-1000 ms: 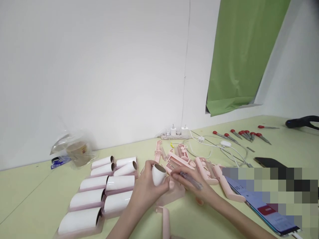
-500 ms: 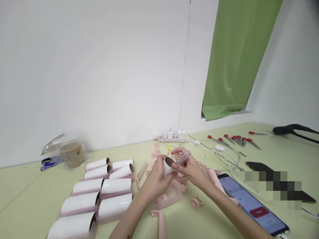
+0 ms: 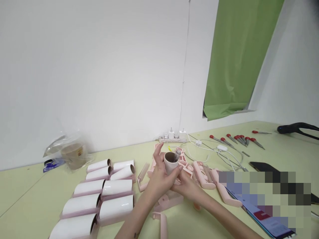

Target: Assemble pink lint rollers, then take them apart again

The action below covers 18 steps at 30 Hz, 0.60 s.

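Observation:
My left hand (image 3: 159, 177) is wrapped round a white paper roll with a brown core (image 3: 170, 162), its open end tilted up toward me. My right hand (image 3: 187, 186) sits just under and behind the roll, holding a clear pen-like stick (image 3: 177, 154) whose tip pokes into the roll's opening. Both hands hover over a heap of pink plastic roller parts (image 3: 199, 171) on the pale green table (image 3: 30, 205).
Several white rolls on pink holders (image 3: 99, 196) lie at the left. A bagged paper cup (image 3: 72, 152) stands by the wall. A power strip (image 3: 173, 137), white cables, red-handled screwdrivers (image 3: 236, 139) and a phone (image 3: 264, 166) lie at the right.
The roll has turned so that its open end faces up. The right hand dropped below the roll and the stick now goes into the core. The view shifted slightly.

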{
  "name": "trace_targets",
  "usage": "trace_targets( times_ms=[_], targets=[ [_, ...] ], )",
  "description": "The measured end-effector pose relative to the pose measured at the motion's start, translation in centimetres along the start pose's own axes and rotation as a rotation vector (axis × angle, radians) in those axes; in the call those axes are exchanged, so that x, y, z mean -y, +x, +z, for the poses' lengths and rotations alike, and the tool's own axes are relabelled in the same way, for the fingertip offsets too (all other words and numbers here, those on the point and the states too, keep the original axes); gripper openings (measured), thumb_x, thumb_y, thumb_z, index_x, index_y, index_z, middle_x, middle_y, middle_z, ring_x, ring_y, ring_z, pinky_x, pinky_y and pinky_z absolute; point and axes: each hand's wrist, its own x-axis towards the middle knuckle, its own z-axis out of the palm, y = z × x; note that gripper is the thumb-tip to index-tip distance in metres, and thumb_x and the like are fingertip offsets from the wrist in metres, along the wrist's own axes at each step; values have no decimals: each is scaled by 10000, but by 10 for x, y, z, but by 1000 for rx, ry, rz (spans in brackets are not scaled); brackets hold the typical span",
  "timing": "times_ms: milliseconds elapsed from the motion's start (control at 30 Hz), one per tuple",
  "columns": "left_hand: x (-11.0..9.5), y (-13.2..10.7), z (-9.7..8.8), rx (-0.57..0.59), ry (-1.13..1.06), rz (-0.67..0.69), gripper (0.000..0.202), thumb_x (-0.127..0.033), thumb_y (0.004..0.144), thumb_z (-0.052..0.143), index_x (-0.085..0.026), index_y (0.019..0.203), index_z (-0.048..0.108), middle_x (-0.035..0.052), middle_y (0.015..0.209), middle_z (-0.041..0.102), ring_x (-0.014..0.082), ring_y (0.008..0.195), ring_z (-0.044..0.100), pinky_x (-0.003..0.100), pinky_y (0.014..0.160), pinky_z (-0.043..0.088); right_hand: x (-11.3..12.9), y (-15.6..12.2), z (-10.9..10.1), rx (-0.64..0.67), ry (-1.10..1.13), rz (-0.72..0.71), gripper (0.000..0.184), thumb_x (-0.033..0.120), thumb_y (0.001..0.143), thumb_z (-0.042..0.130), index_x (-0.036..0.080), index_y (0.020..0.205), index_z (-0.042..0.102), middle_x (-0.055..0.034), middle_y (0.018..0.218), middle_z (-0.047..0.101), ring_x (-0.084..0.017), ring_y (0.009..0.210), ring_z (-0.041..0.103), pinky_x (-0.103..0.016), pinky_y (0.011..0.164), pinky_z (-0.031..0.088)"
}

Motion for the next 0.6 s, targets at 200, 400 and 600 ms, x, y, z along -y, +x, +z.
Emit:
trace_targets(
  times_ms=[200,400,600],
  targets=[
    [-1,-2,-6,7,241,35,717,-246,779,515,-350,1329,67,34,1307,398,192,1114,453,326,900,381,-1,-1,0,16,18,-9,604,241,705,616,220,1252,361,-94,1211,497,-263,1057,488,-420,913,366],
    [0,-3,-13,43,325,121,617,-219,802,471,-345,1319,157,-2,1401,265,174,1225,328,320,985,302,0,-2,2,23,-10,6,473,253,720,588,215,1162,422,-73,1126,532,-264,1105,435,-416,894,382],
    [6,-1,-17,91,367,150,467,-237,818,446,-312,1255,301,29,1215,459,173,1115,429,331,943,340,0,-3,7,-1,-20,19,377,246,700,593,192,1056,481,-51,974,574,-252,945,521,-381,789,439]
  ],
)
